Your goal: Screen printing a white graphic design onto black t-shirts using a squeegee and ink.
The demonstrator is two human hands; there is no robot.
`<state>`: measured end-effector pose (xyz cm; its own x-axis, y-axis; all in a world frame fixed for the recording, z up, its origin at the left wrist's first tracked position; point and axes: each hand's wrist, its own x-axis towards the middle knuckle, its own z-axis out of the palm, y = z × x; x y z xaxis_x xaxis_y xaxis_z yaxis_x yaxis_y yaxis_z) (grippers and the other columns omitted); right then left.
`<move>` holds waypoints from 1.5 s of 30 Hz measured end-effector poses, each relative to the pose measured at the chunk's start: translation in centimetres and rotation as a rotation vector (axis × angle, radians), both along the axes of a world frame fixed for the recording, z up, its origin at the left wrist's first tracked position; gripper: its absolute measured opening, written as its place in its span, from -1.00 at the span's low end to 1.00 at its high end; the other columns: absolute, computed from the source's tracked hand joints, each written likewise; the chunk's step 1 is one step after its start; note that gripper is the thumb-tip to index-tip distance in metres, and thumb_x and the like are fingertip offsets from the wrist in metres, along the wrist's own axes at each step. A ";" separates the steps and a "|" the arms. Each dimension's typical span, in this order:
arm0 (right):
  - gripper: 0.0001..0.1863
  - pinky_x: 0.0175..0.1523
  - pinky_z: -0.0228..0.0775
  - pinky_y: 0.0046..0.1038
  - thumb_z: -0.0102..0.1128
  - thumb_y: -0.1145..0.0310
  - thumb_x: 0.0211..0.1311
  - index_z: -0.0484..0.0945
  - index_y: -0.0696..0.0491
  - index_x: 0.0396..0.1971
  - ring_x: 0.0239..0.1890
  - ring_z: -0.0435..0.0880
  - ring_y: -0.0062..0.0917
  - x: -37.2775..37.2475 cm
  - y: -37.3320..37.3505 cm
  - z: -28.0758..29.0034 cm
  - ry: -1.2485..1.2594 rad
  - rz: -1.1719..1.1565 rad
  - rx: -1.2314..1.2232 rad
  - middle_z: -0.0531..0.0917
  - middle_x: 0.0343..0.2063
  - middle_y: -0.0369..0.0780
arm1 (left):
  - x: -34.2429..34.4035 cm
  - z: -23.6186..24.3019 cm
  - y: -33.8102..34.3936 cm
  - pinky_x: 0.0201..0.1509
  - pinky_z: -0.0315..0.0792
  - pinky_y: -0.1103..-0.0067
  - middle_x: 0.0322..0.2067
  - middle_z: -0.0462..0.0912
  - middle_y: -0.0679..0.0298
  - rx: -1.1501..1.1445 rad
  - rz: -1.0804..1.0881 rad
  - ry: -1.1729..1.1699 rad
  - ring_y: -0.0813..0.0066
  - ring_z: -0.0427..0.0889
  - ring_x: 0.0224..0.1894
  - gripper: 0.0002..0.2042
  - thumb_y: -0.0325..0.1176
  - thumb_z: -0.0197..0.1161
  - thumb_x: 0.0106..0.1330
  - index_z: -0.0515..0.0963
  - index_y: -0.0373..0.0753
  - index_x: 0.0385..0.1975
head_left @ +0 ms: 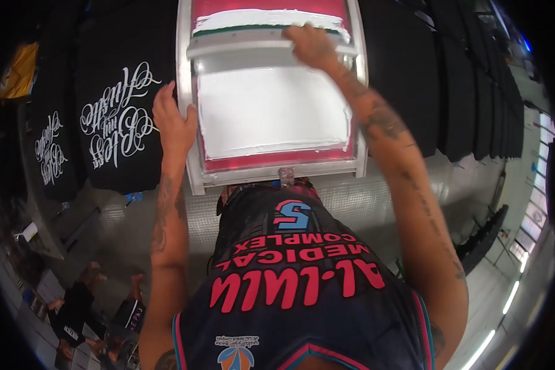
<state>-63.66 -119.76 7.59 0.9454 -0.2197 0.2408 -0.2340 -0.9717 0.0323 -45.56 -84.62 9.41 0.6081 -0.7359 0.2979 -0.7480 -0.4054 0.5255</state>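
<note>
A silver screen-printing frame (186, 37) lies in front of me, its mesh bordered in pink. White ink (271, 117) covers a broad rectangle of the mesh, and more is heaped beyond the squeegee. My right hand (314, 48) is closed over the top of the wide squeegee (240, 48), right of its middle. The squeegee lies across the screen at the far end, its green blade edge partly showing. At the left rail, my left hand (175, 117) rests with fingers stretched forward and thumb apart over the rail. Whatever lies under the screen is hidden.
Black shirts with white script lettering (117, 123) lie to the left. On the right, a row of black shirts (401, 80) runs along. A metal clamp-like piece (287, 177) sits at the frame's near edge. Other people (74, 314) are at lower left.
</note>
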 end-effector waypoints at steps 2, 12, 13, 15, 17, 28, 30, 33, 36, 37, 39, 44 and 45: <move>-0.71 -0.09 0.36 -0.19 0.16 0.42 0.12 0.53 -0.12 -0.12 -0.13 0.55 -0.35 -3.1 6.7 -2.6 0.037 -0.133 -0.060 0.57 -0.21 -0.31 | -1.2 0.6 -2.3 0.41 0.16 0.21 0.28 0.31 -0.08 0.130 -0.034 -0.156 -0.06 0.29 0.33 -0.29 -0.38 0.33 0.16 0.25 -0.25 0.37; -0.59 0.06 0.28 -0.25 0.33 0.47 -0.23 0.64 -0.03 -0.21 -0.11 0.56 -0.33 -22.9 15.2 9.0 0.068 -0.415 0.198 0.60 -0.26 -0.29 | -7.6 4.8 5.7 0.16 0.29 0.28 -0.19 0.58 0.22 0.183 -0.388 -0.151 0.22 0.54 -0.01 -0.58 -0.57 0.32 -0.09 0.61 -0.22 -0.12; -0.57 0.08 0.28 -0.25 0.33 0.48 -0.28 0.66 -0.02 -0.22 -0.08 0.56 -0.33 -24.0 16.3 8.8 0.116 -0.427 0.270 0.62 -0.25 -0.29 | -8.6 5.0 6.8 0.15 0.30 0.29 -0.19 0.59 0.22 0.184 -0.376 -0.103 0.22 0.55 0.00 -0.59 -0.59 0.33 -0.10 0.61 -0.22 -0.14; -0.56 0.11 0.28 -0.25 0.32 0.50 -0.28 0.66 -0.02 -0.21 -0.05 0.57 -0.32 -25.5 18.5 8.7 0.055 -0.405 0.328 0.63 -0.23 -0.28 | -10.3 5.4 8.8 0.14 0.30 0.30 -0.17 0.60 0.22 0.201 -0.364 -0.070 0.21 0.55 0.01 -0.58 -0.60 0.34 -0.11 0.61 -0.23 -0.13; -0.55 0.15 0.28 -0.24 0.31 0.51 -0.27 0.65 -0.02 -0.20 -0.02 0.58 -0.31 -26.0 19.0 7.7 -0.005 -0.378 0.382 0.65 -0.21 -0.28 | -11.4 5.1 10.0 0.13 0.31 0.31 -0.15 0.61 0.22 0.216 -0.348 -0.036 0.21 0.56 0.02 -0.56 -0.61 0.35 -0.13 0.60 -0.23 -0.12; -0.57 -0.19 0.48 -0.27 0.38 0.41 -0.42 0.65 -0.10 -0.33 -0.21 0.67 -0.36 -24.2 16.7 3.9 0.066 -0.346 0.333 0.67 -0.28 -0.31 | -11.6 2.3 6.6 -0.19 0.61 0.23 -0.19 0.58 0.20 0.424 -0.161 -0.021 0.09 0.52 -0.04 -0.62 -0.62 0.32 -0.15 0.55 -0.21 -0.24; -0.61 -0.26 0.51 -0.20 0.38 0.41 -0.39 0.66 -0.07 -0.35 -0.24 0.67 -0.31 -20.3 11.5 2.8 0.078 -0.381 0.310 0.68 -0.31 -0.29 | -6.5 1.2 1.3 -0.17 0.63 0.25 -0.21 0.61 0.19 0.472 -0.182 -0.145 0.03 0.54 -0.06 -0.69 -0.58 0.30 -0.09 0.55 -0.21 -0.26; -0.74 -0.20 0.59 -0.14 0.40 0.33 -0.25 0.69 -0.01 -0.41 -0.27 0.72 -0.19 -12.7 2.9 2.8 0.024 -0.399 0.257 0.73 -0.37 -0.18 | 1.1 1.5 -8.4 -0.16 0.64 0.21 -0.30 0.66 0.12 0.394 -0.223 -0.218 -0.05 0.59 -0.15 -0.83 -0.52 0.26 0.02 0.61 -0.26 -0.34; -0.67 -0.10 0.62 -0.18 0.38 0.10 -0.07 0.75 0.00 -0.36 -0.23 0.77 -0.19 -5.8 -3.9 4.7 0.149 -0.411 0.187 0.76 -0.35 -0.09 | 7.2 1.1 -14.7 -0.08 0.64 0.20 -0.25 0.71 0.04 0.413 -0.189 -0.276 -0.15 0.66 -0.14 -0.78 -0.46 0.21 0.08 0.68 -0.27 -0.26; -0.60 -0.09 0.62 -0.20 0.42 0.01 -0.08 0.76 0.00 -0.32 -0.22 0.78 -0.21 -5.3 -6.1 5.3 0.167 -0.428 0.138 0.77 -0.35 -0.08 | 7.2 3.0 -17.1 -0.06 0.64 0.19 -0.27 0.72 -0.04 0.423 -0.109 -0.211 -0.18 0.70 -0.17 -0.74 -0.41 0.23 0.08 0.70 -0.28 -0.23; -0.53 -0.10 0.62 -0.20 0.41 -0.12 -0.05 0.77 -0.04 -0.27 -0.22 0.77 -0.23 -2.5 -8.1 6.0 0.232 -0.390 0.176 0.76 -0.37 -0.09 | 11.2 3.2 -18.2 -0.05 0.62 0.19 -0.34 0.71 -0.14 0.513 -0.244 -0.198 -0.09 0.72 -0.20 -0.76 -0.37 0.25 0.07 0.71 -0.31 -0.29; -0.59 -0.12 0.55 -0.20 0.40 -0.02 -0.05 0.78 -0.09 -0.24 -0.27 0.77 -0.29 -14.4 3.1 5.7 0.383 -0.427 0.150 0.77 -0.41 -0.16 | -0.1 5.8 -6.0 -0.06 0.64 0.23 -0.31 0.70 0.04 0.607 -0.254 -0.186 -0.02 0.69 -0.13 -0.78 -0.31 0.38 0.14 0.68 -0.22 -0.23; -0.66 -0.22 0.53 -0.12 0.46 0.18 -0.28 0.76 -0.08 -0.36 -0.40 0.68 -0.24 -17.8 7.1 6.5 0.225 -0.403 0.181 0.69 -0.49 -0.19 | -3.0 5.3 -2.2 -0.11 0.65 0.25 -0.34 0.66 0.11 0.660 -0.263 -0.192 0.04 0.66 -0.16 -0.79 -0.40 0.40 0.05 0.65 -0.21 -0.29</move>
